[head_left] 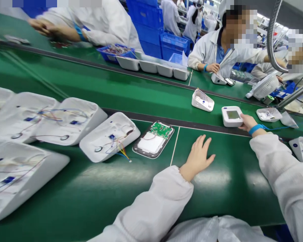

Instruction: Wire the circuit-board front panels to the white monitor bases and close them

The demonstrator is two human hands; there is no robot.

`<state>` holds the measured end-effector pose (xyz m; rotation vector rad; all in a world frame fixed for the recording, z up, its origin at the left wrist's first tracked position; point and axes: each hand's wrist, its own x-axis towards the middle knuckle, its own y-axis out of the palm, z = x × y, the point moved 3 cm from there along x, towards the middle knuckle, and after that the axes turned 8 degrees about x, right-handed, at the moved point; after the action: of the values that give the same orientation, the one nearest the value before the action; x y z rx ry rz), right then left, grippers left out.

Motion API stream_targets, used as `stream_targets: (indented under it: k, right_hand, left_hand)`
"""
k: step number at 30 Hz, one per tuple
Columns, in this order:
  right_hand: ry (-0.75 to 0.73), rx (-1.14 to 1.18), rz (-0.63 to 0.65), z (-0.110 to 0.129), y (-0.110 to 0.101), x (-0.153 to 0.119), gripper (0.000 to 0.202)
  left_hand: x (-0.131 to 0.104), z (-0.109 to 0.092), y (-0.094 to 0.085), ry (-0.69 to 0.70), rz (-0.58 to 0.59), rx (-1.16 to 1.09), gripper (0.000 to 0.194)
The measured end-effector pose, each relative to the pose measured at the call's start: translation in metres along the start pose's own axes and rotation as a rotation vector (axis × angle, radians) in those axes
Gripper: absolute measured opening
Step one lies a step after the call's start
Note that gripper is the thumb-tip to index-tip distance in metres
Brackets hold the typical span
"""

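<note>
My right hand (247, 123), a blue band at its wrist, grips the right side of a white boxy device with a grey screen (232, 115) near the dark strip along the bench. My left hand (197, 154) is over the green bench top, fingers spread, holding nothing. To its left, a flat panel with a green circuit board (160, 130) lies with its inside facing up. Beside that panel sits an open white housing (109, 138) with a blue part and loose coloured wires inside. The fingers under the white device are partly hidden.
More open white housings (72, 121) with wires crowd the left. Another housing (202, 100) and a white tray-like shell (268, 114) lie beyond the dark strip. A blue bin (116, 53) stands across the line. Co-workers in white sit opposite. A metal flexible arm (270, 40) hangs at upper right.
</note>
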<state>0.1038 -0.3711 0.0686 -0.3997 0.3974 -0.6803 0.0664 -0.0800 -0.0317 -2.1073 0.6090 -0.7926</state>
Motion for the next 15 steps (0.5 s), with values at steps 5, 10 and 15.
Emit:
stream_targets:
  k: [5, 10, 15]
  right_hand:
    - [-0.298, -0.322, -0.063, 0.035, 0.041, 0.041, 0.040]
    - [-0.621, -0.632, 0.162, 0.046, 0.144, 0.041, 0.040]
    - [-0.807, -0.819, 0.235, 0.053, 0.184, 0.015, 0.015]
  left_hand:
    - [0.000, 0.001, 0.004, 0.002, 0.028, -0.074, 0.056]
    - [0.002, 0.007, 0.002, -0.039, -0.100, -0.267, 0.044]
    - [0.011, 0.030, 0.004, -0.384, -0.215, -0.756, 0.043]
